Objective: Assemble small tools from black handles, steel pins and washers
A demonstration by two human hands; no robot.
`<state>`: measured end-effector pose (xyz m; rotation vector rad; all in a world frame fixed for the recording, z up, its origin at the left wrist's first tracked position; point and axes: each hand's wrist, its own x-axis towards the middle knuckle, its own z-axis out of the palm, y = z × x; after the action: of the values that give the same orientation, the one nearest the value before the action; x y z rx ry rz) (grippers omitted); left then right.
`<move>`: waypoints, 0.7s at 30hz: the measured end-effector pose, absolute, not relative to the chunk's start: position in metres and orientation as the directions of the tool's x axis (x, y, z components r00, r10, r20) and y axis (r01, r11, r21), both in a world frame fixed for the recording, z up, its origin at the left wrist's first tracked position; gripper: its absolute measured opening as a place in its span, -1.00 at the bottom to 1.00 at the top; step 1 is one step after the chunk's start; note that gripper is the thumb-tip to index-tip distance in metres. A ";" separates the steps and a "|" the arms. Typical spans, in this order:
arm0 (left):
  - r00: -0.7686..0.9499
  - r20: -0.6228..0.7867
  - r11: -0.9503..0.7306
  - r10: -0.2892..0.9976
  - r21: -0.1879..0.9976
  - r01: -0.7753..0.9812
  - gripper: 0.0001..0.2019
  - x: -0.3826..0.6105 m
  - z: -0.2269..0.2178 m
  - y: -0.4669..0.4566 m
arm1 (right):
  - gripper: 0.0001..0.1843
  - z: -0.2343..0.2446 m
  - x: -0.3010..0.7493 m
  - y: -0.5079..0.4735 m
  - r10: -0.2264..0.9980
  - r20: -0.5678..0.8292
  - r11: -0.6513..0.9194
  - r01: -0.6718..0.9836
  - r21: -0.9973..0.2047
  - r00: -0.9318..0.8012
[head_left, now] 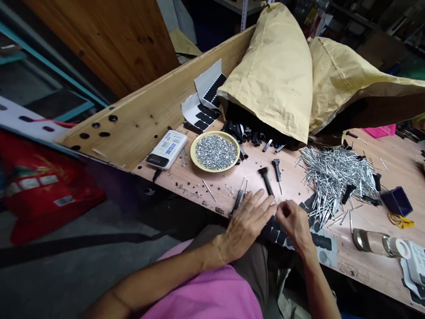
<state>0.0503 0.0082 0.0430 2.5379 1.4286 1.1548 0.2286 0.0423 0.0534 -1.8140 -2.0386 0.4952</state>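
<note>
My left hand (247, 221) lies flat with fingers stretched out on a sheet of black pads (318, 241) at the table's near edge. My right hand (294, 221) is beside it, fingers curled in a pinch over the same sheet; what it pinches is too small to name. A black handle piece (266, 179) lies just beyond my fingertips. A second black handle with a metal pin (277, 170) rests a little farther away. A yellow dish of small nuts (215, 152) sits to the left.
A heap of metal pins (335, 177) covers the right. Two tan sacks (282, 75) spill black parts at the back. A white box (168, 149), a blue cup (396, 200), a glass bottle (375, 241) and more pad sheets (206, 104) lie about. A wooden board (149, 115) edges the left.
</note>
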 end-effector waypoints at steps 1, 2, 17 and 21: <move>0.363 0.577 -0.611 0.732 0.319 0.725 -0.69 0.050 0.046 0.003 | -0.85 0.060 0.225 0.033 0.981 -0.024 0.145 0.812 -0.566 -0.193; 0.402 0.543 -0.623 0.738 0.318 0.715 -0.71 0.047 0.048 -0.001 | -0.86 0.065 0.221 0.026 0.958 -0.085 0.160 0.758 -0.632 -0.274; -0.014 -0.635 0.571 0.772 0.704 -0.422 -0.61 -0.026 0.022 -0.011 | -0.66 0.019 0.112 0.100 0.725 -0.159 0.601 0.728 -0.329 -0.670; -0.065 -0.651 0.555 0.756 0.690 -0.465 -0.60 -0.033 0.025 -0.004 | -0.73 0.016 0.097 0.108 0.618 -0.286 0.731 0.669 -0.133 -0.732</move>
<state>-0.0330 -0.0039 0.0253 0.2873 1.2859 1.0232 0.0972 0.1078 0.0160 -1.1797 -3.1285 0.3871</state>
